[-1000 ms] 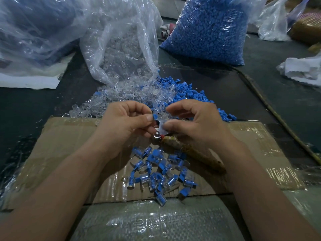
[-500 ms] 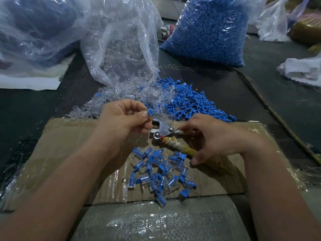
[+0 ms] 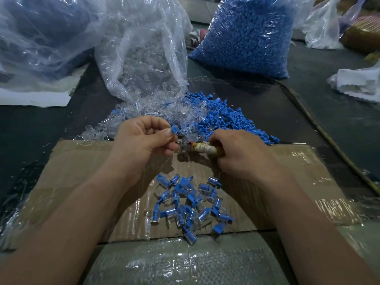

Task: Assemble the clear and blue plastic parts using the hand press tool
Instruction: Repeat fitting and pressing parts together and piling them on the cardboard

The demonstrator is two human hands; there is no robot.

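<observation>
Fingers [image 3: 167, 133] of my left hand [image 3: 141, 145] pinched the blue part [image 3: 174, 128] at 10 o'clock from the head of the hand press tool [image 3: 202, 149], while my right hand [image 3: 242, 155] clamped its handle, which lay toward 3 o'clock.

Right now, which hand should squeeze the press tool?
The right hand: it grips the wrapped handle of the hand press tool. The left hand is busy pinching a blue plastic part at the tool's metal head.

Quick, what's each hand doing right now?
Left hand: pinching a small blue plastic part.
Right hand: gripping the tape-wrapped hand press tool by its handle.
</observation>
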